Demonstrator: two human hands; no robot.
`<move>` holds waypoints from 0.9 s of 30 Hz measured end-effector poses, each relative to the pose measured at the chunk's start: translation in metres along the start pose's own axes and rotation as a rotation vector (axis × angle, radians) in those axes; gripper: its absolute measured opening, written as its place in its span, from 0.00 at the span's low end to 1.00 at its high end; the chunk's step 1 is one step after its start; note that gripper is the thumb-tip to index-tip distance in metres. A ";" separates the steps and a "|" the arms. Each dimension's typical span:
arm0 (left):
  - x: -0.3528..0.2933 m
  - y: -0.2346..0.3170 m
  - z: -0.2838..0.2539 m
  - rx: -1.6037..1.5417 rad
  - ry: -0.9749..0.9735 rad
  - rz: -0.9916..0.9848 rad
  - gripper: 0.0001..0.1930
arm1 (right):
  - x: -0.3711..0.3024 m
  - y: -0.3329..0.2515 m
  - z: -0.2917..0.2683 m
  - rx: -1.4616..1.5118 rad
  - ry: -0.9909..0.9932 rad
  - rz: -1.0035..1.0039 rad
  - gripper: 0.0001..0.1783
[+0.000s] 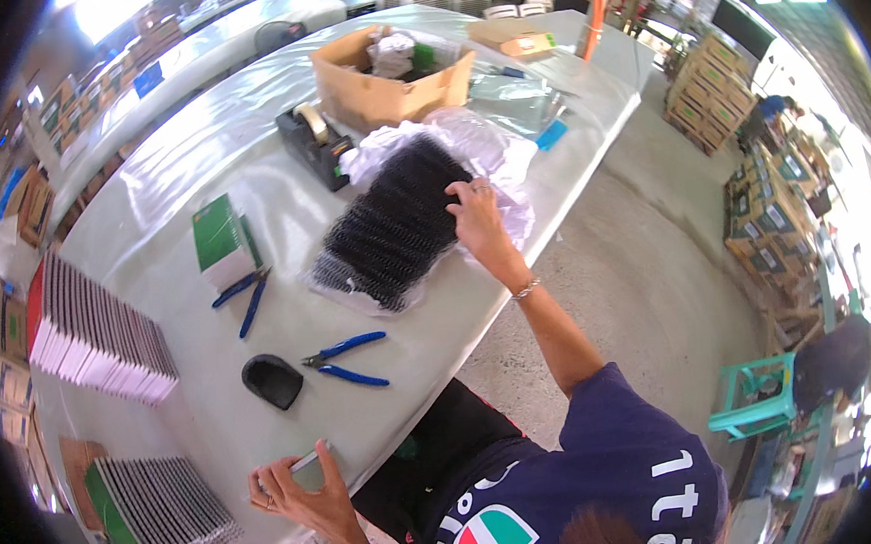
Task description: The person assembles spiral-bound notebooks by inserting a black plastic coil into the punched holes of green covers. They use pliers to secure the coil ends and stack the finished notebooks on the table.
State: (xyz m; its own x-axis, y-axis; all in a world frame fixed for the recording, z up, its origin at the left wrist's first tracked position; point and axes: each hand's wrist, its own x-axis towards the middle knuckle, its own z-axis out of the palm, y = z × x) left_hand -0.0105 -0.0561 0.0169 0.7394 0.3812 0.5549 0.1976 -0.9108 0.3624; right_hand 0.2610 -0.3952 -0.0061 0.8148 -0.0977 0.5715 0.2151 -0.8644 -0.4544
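My right hand (479, 224) reaches to the right side of a pile of black plastic spiral binding coils (392, 220), its bent fingers gripping at the coils' edge. The pile lies on clear and white plastic wrapping (483, 149). At the table's near edge, my left hand (305, 494) has a thin, pale grey stick-like piece (310, 459) between thumb and fingers; its kind is unclear. Blue-handled cutting pliers (351, 360) lie partly open between my hands, beside a black rounded cup-like object (273, 382). Another blue-handled pair of pliers (248, 298) rests farther left.
A small green-covered stack (216, 241) sits beyond the second pliers. Stacks of spiral-bound notebooks (105, 337) (166, 508) stand at left. A tape dispenser (315, 145) and an open cardboard box (394, 90) are at the far side. Right of the table stands a turquoise stool (757, 397).
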 end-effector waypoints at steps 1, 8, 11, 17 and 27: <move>0.001 0.001 0.002 -0.006 -0.007 0.022 0.20 | 0.000 -0.002 -0.004 0.035 -0.003 0.027 0.16; 0.008 0.003 -0.005 -0.038 -0.054 0.046 0.20 | 0.001 -0.010 -0.011 0.058 -0.005 -0.094 0.14; 0.004 -0.002 -0.002 -0.015 -0.046 0.030 0.20 | -0.003 -0.009 -0.007 0.069 -0.021 -0.045 0.16; 0.003 0.000 -0.007 -0.037 -0.053 0.059 0.21 | -0.008 -0.002 0.000 0.002 0.085 -0.024 0.13; 0.006 -0.010 0.002 -0.052 0.061 0.167 0.16 | 0.005 0.050 0.005 -0.243 0.240 -0.725 0.10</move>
State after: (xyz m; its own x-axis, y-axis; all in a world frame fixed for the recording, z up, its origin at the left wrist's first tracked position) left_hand -0.0069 -0.0448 0.0151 0.7186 0.2360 0.6541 0.0408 -0.9533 0.2992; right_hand 0.2785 -0.4363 -0.0287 0.3729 0.4501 0.8114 0.5008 -0.8338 0.2324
